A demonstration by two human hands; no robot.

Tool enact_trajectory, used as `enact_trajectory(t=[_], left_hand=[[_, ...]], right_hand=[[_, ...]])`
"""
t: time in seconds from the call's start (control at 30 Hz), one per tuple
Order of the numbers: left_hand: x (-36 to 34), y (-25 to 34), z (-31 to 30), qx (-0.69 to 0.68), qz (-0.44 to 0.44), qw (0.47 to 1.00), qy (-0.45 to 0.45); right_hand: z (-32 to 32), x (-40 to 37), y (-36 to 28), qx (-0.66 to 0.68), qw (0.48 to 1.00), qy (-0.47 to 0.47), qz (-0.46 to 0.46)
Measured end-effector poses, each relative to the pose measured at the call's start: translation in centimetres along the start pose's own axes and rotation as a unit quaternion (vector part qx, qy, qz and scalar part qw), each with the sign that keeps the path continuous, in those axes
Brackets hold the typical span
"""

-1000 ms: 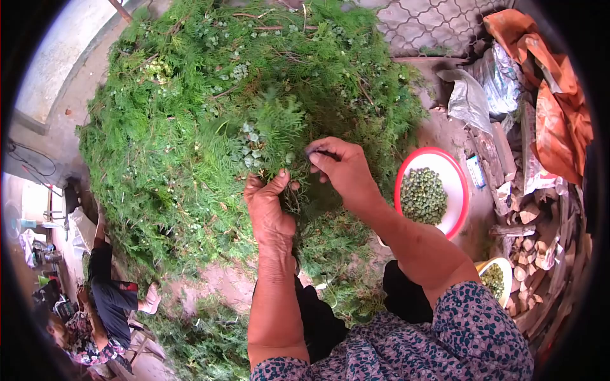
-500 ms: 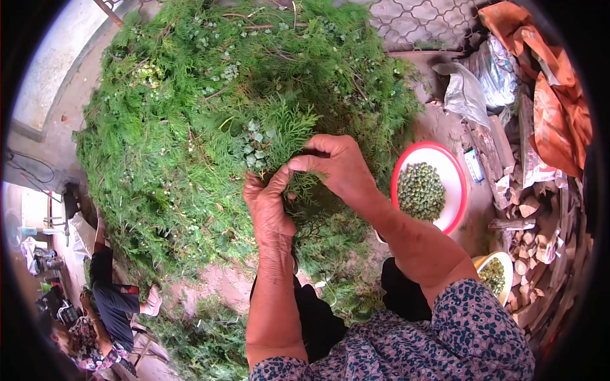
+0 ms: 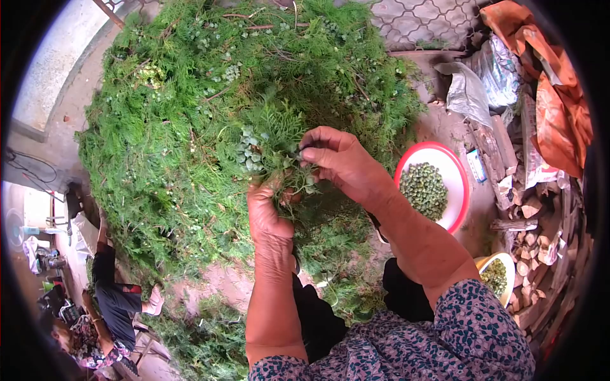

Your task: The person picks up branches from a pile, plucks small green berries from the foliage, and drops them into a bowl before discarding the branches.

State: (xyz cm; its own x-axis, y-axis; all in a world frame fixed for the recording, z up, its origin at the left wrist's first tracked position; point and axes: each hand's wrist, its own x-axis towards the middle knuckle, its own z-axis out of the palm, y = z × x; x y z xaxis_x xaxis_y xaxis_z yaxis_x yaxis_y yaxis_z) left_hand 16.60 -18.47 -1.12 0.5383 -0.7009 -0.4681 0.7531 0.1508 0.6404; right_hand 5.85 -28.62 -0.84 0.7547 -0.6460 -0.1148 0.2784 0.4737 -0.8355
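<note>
My left hand [image 3: 272, 209] is closed round the stem of a green conifer sprig [image 3: 273, 130], which stands up in front of the big pile. On the sprig's left side is a cluster of pale blue-green cones [image 3: 251, 150]. My right hand [image 3: 337, 159] is pinched at the sprig's right side, thumb against forefinger; a small greyish cone seems to show between the fingertips. Behind both hands spreads the pile of green branches [image 3: 146, 133].
At the right a red-rimmed white basin [image 3: 454, 184] holds green cones. Below it is a yellow-rimmed bowl [image 3: 508, 286] with more cones. Stacked firewood [image 3: 530, 241], sacks and an orange tarp [image 3: 556, 120] line the right edge. Another person [image 3: 114, 289] sits at lower left.
My right hand has shifted slightly right, and its fingertips have parted from my left hand's. The sprig has turned and its cone cluster sits a little lower and further left.
</note>
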Motion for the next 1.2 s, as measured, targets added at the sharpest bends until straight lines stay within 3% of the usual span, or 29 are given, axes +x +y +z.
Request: enact_trajectory(t=[0.07,0.1,0.17,0.27,0.33,0.47,0.53,0.6,0.63,0.77,0.9,1.0,1.07,1.1,1.17,1.2], left_hand=[[0.5,-0.4,-0.8,0.002,0.004,1.0,0.001],[0.7,-0.5,-1.3,0.003,0.008,1.0,0.002],[0.6,-0.3,-1.8,0.024,0.001,1.0,-0.005],[0.3,-0.4,-1.3,-0.01,0.007,0.999,-0.046],[0.0,-0.6,-0.4,0.008,-0.013,1.0,0.015],[0.2,-0.7,-0.4,0.037,-0.01,0.998,0.054],[0.9,-0.5,-2.8,0.008,-0.064,0.989,-0.132],[-0.1,-0.5,-1.8,-0.009,-0.071,0.994,-0.087],[-0.5,-0.6,-1.4,-0.026,-0.077,0.996,-0.042],[-0.5,-1.0,-1.6,-0.059,-0.075,0.992,-0.077],[-0.2,-1.0,-1.5,-0.106,-0.06,0.988,-0.099],[0.0,-1.0,-1.4,-0.127,-0.055,0.986,-0.096],[-0.2,-0.8,-1.2,-0.096,-0.047,0.991,-0.082],[-0.3,-0.7,-1.0,-0.097,-0.047,0.991,-0.082],[-0.4,-0.7,-0.4,-0.051,-0.067,0.995,-0.061],[-0.4,-0.8,0.3,0.007,-0.05,0.999,-0.01]], right_hand=[[-0.2,0.0,-0.3,0.134,0.989,-0.03,0.052],[-0.1,0.1,-0.3,0.135,0.989,-0.03,0.051],[0.4,0.0,0.1,0.063,0.997,0.029,0.032],[1.0,-0.2,0.1,0.0,1.0,0.017,-0.016],[1.0,0.0,0.4,-0.006,0.999,0.026,-0.025],[0.5,0.1,0.6,-0.01,0.999,0.004,-0.034],[0.6,0.1,0.5,-0.017,0.999,0.015,-0.024],[0.6,0.1,0.6,-0.024,0.999,0.026,-0.013],[0.5,0.1,0.8,0.045,0.998,0.021,0.022],[-0.1,0.1,1.1,0.222,0.972,0.005,0.08],[0.2,0.3,0.2,0.202,0.978,0.03,0.043],[0.3,0.0,0.3,0.213,0.976,-0.026,0.037],[0.8,-0.1,0.4,0.082,0.996,-0.004,0.04],[1.1,-0.3,0.3,0.081,0.996,-0.004,0.041],[1.8,-0.6,0.0,-0.066,0.998,-0.005,-0.025],[2.0,-0.7,-0.1,-0.081,0.996,-0.005,-0.026]])
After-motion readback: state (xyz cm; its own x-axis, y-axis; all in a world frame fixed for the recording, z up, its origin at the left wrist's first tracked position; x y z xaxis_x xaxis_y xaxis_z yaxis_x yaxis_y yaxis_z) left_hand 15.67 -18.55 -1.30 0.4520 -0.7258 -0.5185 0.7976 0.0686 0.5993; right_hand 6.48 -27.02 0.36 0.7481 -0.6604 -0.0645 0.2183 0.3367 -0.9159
